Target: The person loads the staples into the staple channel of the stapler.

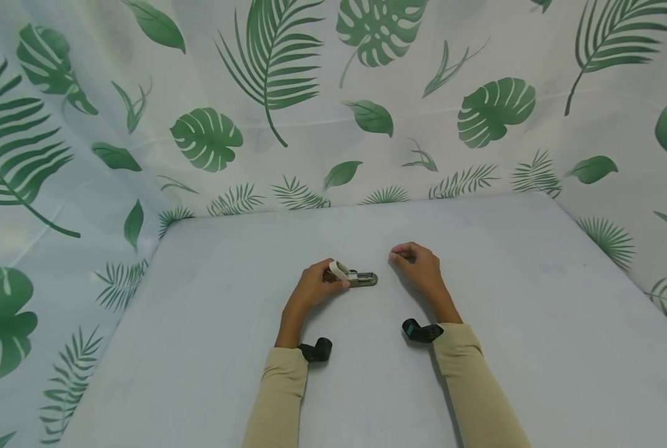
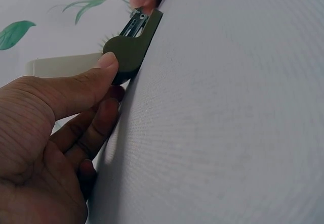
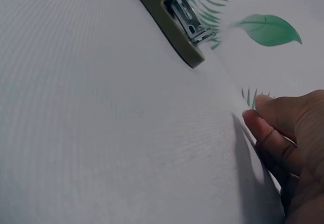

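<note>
Olive-green and cream, clasped by my left hand [image 1: 313,286], the slim metal-railed stapler [image 1: 363,282] lay with its long axis running rightward over the white tabletop [image 1: 367,373], toward my right hand [image 1: 422,267], farther off, not touching, fingertips drawn together, nothing visible between.

The stapler [image 2: 126,52] consists of an olive-green base [image 3: 179,39], a cream lever [image 2: 66,66] and a silver metal rail [image 3: 187,14]. The left hand [image 1: 313,283] grips it at the rounded rear end, with the thumb against the side of the base. The lever is raised, slanting up and back above the grip. Forward of the grip, the rail stands exposed, with a gap between it and the flat, round-tipped nose of the base, which points away from the fingers.
</note>
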Action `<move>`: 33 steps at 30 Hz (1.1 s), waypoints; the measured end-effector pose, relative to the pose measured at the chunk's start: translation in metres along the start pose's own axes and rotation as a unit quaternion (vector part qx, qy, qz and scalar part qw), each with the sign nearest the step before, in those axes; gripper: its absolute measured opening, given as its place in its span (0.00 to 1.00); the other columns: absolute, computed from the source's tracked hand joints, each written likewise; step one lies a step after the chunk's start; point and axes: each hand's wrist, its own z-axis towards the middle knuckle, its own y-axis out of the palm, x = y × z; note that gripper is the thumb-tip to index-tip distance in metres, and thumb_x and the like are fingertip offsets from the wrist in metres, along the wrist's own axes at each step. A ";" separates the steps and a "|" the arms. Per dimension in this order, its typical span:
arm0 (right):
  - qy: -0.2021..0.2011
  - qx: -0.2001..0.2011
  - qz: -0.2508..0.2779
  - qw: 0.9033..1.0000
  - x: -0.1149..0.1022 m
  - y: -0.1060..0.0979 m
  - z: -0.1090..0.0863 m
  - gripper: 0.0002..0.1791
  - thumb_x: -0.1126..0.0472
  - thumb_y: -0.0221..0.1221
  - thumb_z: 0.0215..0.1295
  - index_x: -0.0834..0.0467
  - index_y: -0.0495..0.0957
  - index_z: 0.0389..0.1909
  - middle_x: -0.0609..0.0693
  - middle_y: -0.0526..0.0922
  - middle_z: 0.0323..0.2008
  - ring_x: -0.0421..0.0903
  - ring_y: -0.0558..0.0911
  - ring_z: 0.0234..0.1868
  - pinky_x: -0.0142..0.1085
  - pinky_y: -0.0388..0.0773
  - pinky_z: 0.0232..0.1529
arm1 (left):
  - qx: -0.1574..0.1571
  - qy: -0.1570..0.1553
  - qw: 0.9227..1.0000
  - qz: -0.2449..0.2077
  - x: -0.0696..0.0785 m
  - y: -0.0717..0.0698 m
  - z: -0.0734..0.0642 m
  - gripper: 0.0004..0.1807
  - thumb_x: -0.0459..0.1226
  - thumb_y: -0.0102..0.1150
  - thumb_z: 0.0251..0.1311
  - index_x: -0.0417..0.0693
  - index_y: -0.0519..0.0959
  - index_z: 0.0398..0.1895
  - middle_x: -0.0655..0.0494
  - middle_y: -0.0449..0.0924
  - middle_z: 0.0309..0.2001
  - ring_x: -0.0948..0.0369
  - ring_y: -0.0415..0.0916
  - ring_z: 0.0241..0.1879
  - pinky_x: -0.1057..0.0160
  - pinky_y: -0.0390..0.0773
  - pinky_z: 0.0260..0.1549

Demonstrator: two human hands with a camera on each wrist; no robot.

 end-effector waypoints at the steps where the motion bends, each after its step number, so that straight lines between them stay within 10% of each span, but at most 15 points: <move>1: -0.002 -0.004 0.002 1.000 -0.001 -0.001 -0.001 0.11 0.53 0.58 0.60 0.54 0.78 0.39 0.51 0.81 0.36 0.48 0.76 0.44 0.46 0.67 0.49 | 0.001 -0.001 1.000 0.000 0.000 0.000 0.000 0.17 0.41 0.66 0.49 0.48 0.76 0.42 0.55 0.80 0.37 0.61 0.77 0.37 0.61 0.74 0.40; 26: -0.081 -0.119 0.077 0.987 -0.020 0.000 -0.012 0.10 0.57 0.61 0.56 0.56 0.79 0.38 0.51 0.82 0.36 0.48 0.78 0.41 0.45 0.70 0.44 | 0.007 0.009 1.000 -0.005 -0.001 0.001 0.001 0.16 0.41 0.66 0.49 0.48 0.77 0.41 0.55 0.80 0.38 0.61 0.77 0.37 0.61 0.74 0.40; 33: -0.126 -0.137 0.008 0.983 -0.028 0.010 -0.015 0.08 0.55 0.62 0.56 0.51 0.79 0.36 0.46 0.82 0.36 0.47 0.78 0.44 0.53 0.61 0.52 | 0.004 0.006 1.000 -0.011 -0.002 0.001 0.001 0.16 0.40 0.66 0.49 0.49 0.76 0.41 0.55 0.80 0.38 0.62 0.77 0.37 0.60 0.74 0.40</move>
